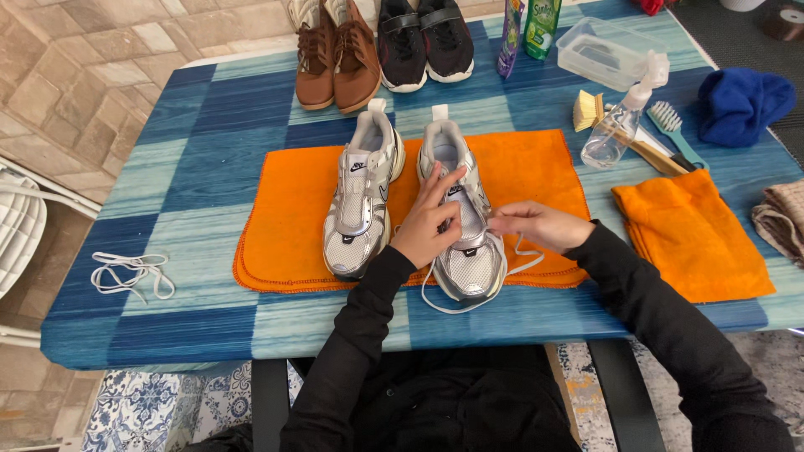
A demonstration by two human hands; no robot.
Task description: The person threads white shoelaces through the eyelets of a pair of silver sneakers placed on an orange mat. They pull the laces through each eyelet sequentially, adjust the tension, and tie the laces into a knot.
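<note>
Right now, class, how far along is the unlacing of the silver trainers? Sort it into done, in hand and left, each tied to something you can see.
Done: the left trainer shows no lace, and a loose white lace lies on the table's left side. In hand: the left hand steadies the right trainer while the right hand pulls its lace. Left: that lace is not yet fully out.

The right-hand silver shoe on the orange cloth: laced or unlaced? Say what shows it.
Partly unlaced. A loose white lace trails around the shoe onto the cloth; both hands are at its eyelets.
</note>
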